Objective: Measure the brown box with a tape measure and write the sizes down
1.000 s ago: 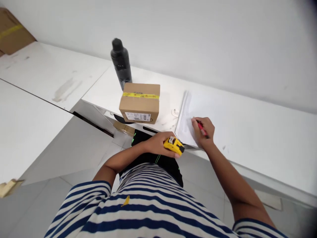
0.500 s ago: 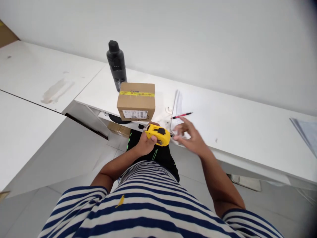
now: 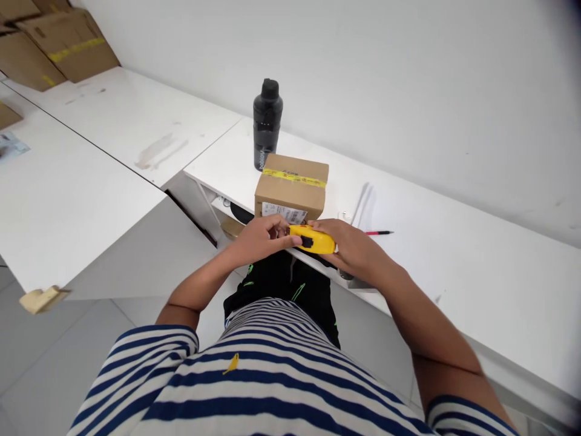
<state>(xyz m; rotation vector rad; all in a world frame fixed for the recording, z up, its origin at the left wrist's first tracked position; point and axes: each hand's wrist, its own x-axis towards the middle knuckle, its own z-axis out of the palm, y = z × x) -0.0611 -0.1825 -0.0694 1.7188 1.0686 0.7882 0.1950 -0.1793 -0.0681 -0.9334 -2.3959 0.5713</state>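
A yellow tape measure (image 3: 321, 241) with a black button is between my two hands, in front of my waist at the desk edge. My left hand (image 3: 265, 236) pinches its left end, the thumb lying by the black button. Around the right end wraps my right hand (image 3: 351, 245), its fingers over the top and partly hidden beneath. Just beyond my hands a brown cardboard box (image 3: 295, 172) with yellow tape and a white label sits on the white desk (image 3: 422, 254). I cannot make out any drawn-out blade.
Behind the box stands a black bottle (image 3: 267, 124). White paper (image 3: 370, 209) and a red and black pencil (image 3: 380, 232) lie to the right. More cardboard boxes (image 3: 77, 45) are piled at the far left, and a second white desk (image 3: 82, 200) adjoins on the left.
My right hand has come in from the right and taken hold of the tape measure. The tape measure has turned between my hands. The view has swung left, showing the piled boxes.
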